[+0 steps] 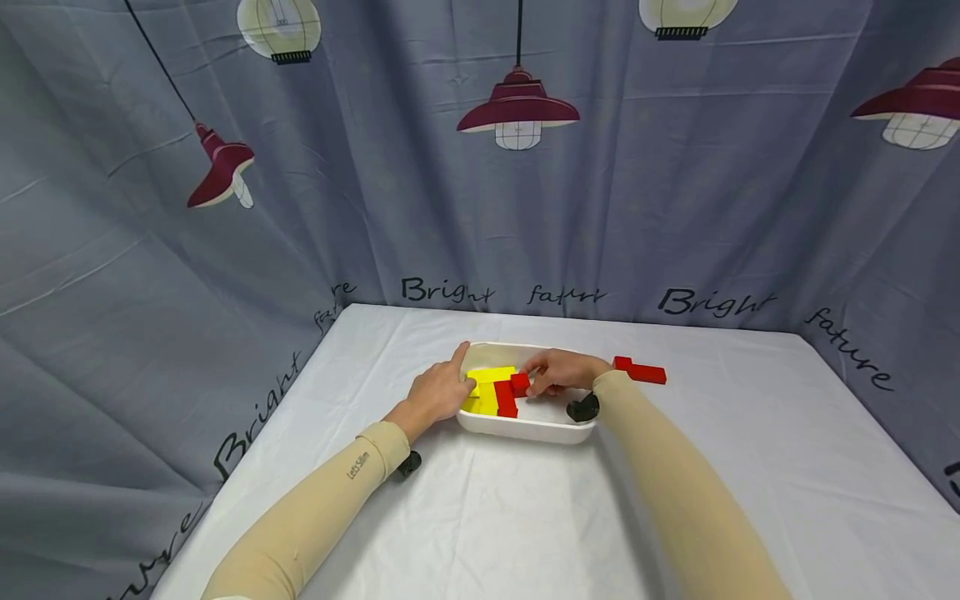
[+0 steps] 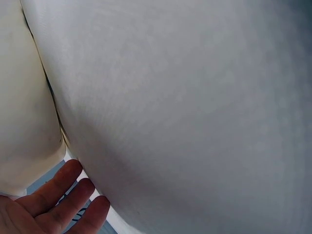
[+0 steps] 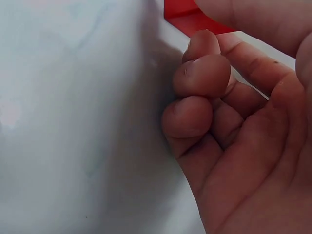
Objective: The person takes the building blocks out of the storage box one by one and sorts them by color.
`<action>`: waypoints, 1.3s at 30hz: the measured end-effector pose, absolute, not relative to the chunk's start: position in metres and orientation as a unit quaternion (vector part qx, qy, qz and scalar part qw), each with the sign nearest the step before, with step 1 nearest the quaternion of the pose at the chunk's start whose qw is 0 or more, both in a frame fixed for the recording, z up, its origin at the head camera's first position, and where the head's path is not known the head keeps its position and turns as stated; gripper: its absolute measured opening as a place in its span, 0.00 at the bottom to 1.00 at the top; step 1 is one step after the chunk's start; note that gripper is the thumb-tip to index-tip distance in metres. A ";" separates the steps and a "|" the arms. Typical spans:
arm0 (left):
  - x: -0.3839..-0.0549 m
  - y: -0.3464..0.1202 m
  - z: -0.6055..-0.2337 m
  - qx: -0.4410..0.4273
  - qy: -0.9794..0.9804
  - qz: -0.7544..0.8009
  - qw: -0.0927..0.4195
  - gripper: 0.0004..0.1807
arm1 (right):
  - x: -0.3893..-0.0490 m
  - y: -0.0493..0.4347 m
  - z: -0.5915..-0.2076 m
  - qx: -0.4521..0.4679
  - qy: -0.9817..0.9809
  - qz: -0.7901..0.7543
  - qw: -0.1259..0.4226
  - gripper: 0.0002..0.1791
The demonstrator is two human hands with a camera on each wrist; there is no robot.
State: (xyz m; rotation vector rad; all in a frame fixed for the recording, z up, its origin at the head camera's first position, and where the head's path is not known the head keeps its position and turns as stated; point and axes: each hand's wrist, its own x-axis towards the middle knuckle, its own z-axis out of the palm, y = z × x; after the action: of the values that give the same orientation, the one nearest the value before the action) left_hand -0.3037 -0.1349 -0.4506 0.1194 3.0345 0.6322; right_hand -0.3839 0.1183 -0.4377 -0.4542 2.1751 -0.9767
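Note:
A white plastic tray (image 1: 525,429) stands on the table, holding yellow blocks (image 1: 486,392) and red blocks (image 1: 506,400) at its left end. My left hand (image 1: 438,388) holds the tray's left rim, thumb over the inner side and index finger stretched along the edge. In the left wrist view, three fingers (image 2: 73,195) extend beside the tray's outer wall (image 2: 29,122). Inside the tray, my right hand (image 1: 562,369) pinches a small red block (image 1: 520,384) beside the others. The right wrist view shows part of that red block (image 3: 195,17) at the thumb, with the remaining fingers curled.
More red blocks (image 1: 641,372) lie on the white-covered table (image 1: 510,517), right of the tray beyond my right wrist. Black wrist devices (image 1: 582,408) sit under both wrists. A grey curtain (image 1: 420,192) with printed lamps closes off the back and sides.

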 end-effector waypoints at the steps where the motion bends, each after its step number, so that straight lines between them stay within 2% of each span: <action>1: -0.304 -0.135 -0.450 0.039 0.978 0.204 0.019 0.40 | -0.383 0.118 -0.437 -0.177 0.841 -0.375 0.348 0.29; 28: -0.303 -0.136 -0.450 0.041 0.980 0.196 0.018 0.40 | -0.383 0.117 -0.436 -0.197 0.853 -0.352 0.330 0.24; 39: -0.303 -0.136 -0.449 0.042 0.979 0.197 0.021 0.40 | -0.383 0.118 -0.430 -0.214 0.869 -0.327 0.304 0.23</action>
State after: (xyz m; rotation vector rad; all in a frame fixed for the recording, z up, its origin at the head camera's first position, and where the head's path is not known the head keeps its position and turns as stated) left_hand -0.3030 -0.1356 -0.4491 0.1307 3.0359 0.6103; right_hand -0.3826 0.1180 -0.4302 -0.5662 2.3028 -0.8664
